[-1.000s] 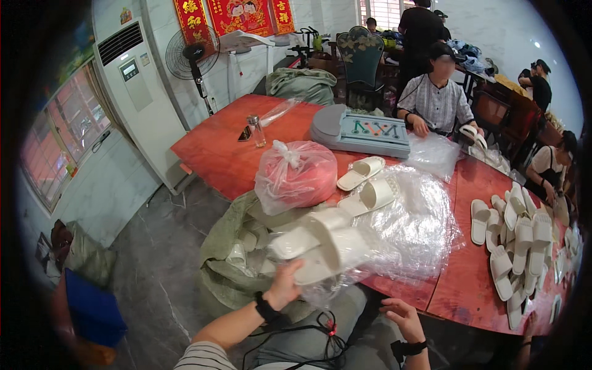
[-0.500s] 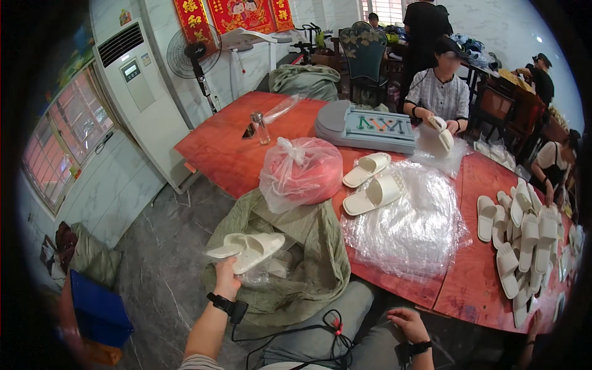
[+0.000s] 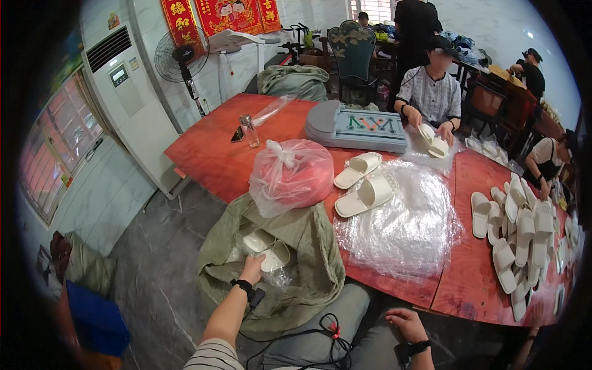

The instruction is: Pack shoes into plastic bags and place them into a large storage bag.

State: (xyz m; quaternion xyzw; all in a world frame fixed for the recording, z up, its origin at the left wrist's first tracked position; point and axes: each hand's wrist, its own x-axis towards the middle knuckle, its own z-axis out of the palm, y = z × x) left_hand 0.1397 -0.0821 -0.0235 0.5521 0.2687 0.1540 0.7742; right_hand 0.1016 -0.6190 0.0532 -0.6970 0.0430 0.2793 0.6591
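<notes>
My left hand (image 3: 251,269) is closed at the near edge of a pair of white slippers (image 3: 275,254) with clear plastic film about them. The pair lies inside the mouth of a green woven sack (image 3: 314,250), and my fingertips are partly hidden against it. Over my knee rests my right hand (image 3: 405,324), holding nothing, its fingers loosely bent and apart. Two more white slippers, one (image 3: 372,193) nearer and another (image 3: 357,169) behind it, lie at the left side of a stack of clear plastic bags (image 3: 410,228) on the red table (image 3: 216,139).
A knotted bag with red contents (image 3: 290,179) stands beside the sack. Further back are a glass jar (image 3: 250,131) and a grey machine (image 3: 357,129). Across the table a person (image 3: 430,89) handles slippers. A slipper pile (image 3: 521,228) lies right; another person's hand (image 3: 538,314) is at the table's edge.
My left hand has lowered the slippers from above the sack's left edge into its mouth, moving rightward. My right hand stays put. The person opposite has lowered their slippers toward the table.
</notes>
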